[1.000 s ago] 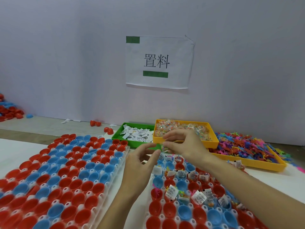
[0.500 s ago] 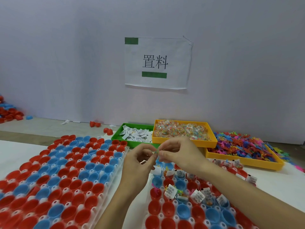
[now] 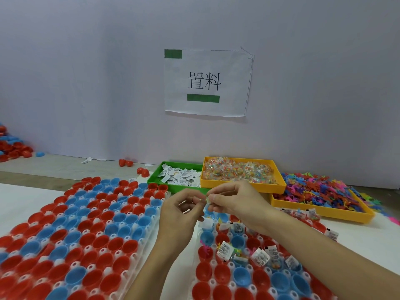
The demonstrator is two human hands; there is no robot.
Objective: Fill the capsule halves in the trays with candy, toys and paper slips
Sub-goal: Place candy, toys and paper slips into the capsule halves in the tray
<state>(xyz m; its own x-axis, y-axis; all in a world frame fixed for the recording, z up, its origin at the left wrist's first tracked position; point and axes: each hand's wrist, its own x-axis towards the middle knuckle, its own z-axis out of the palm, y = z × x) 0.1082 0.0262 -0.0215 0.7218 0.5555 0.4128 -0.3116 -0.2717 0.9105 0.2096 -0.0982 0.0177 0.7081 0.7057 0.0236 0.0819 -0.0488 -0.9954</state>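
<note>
Pale wall behind the bench carries a taped paper sign (image 3: 206, 83); below it, from my remote station, I see a white table (image 3: 26, 198) with the stock laid out.

At twelve o'clock from the hands sits a green tray of paper slips (image 3: 179, 176). At one o'clock is a yellow tray of wrapped candy (image 3: 240, 171), and at two o'clock a second yellow tray of coloured toys (image 3: 320, 191). Loose red capsule halves (image 3: 142, 171) lie on the bare strip at eleven o'clock.

Left capsule tray (image 3: 71, 230), at eight o'clock, holds red and blue halves that look unfilled. Right capsule tray (image 3: 249, 263), at five o'clock and directly under the forearms, shows slips, toys and candy in its far rows; the near rows look empty.

Left hand (image 3: 179, 215) and right hand (image 3: 233, 201) meet at fingertips above the far end of the right capsule tray. Both pinch one small clear-wrapped item (image 3: 207, 199) between them. I judge it a candy packet, but it is too small to confirm.

Handling assessment: the packet should be very light, its film slick and crinkly, the contents loose inside. I would hold it by the wrapper edge or seam, lightly, not squeeze the middle. Risk noted: a slip would drop it among filled halves below.
</note>
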